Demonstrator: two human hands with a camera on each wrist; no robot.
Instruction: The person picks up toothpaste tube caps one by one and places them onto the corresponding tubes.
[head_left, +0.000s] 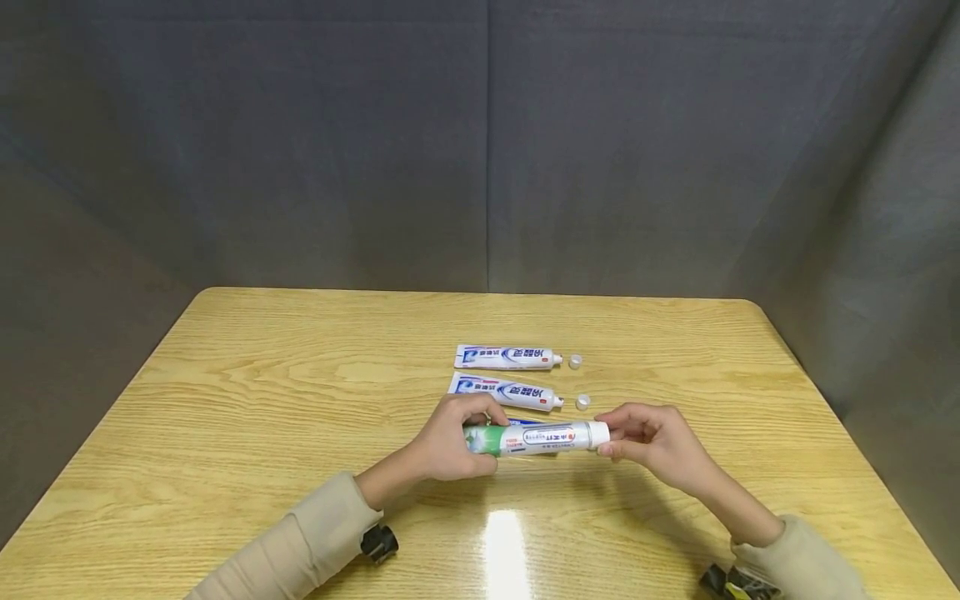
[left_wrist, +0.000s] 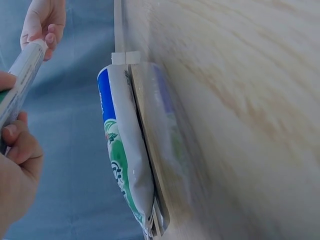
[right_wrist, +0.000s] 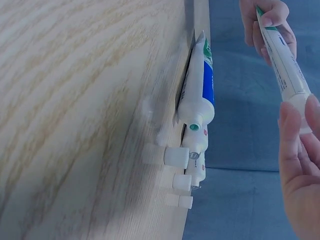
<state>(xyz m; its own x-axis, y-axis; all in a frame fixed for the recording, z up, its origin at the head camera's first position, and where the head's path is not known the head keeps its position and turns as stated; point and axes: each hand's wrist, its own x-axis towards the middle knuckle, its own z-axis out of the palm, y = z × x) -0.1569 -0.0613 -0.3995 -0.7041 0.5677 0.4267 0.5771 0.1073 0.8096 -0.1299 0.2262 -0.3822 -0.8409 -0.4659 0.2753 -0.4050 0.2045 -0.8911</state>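
Note:
Above the table, my left hand (head_left: 453, 442) grips a white and green toothpaste tube (head_left: 551, 438) around its green tail end. The tube lies nearly level, its white cap (head_left: 600, 433) pointing right. Thumb and fingers of my right hand (head_left: 660, 442) pinch that cap, which is still on the tube. Under the held tube lies a blue, green and white toothpaste tube (right_wrist: 197, 100), mostly hidden in the head view; its green-rimmed mouth is uncapped in the right wrist view.
Behind lie two white and blue toothpaste tubes, one farther back (head_left: 506, 357) and one nearer (head_left: 517, 393), both uncapped. White caps stand beside their mouths, one far (head_left: 575, 362) and one nearer (head_left: 583, 402); a third cap (right_wrist: 176, 157) stands by the green-rimmed mouth. Grey curtains surround the wooden table (head_left: 262, 400).

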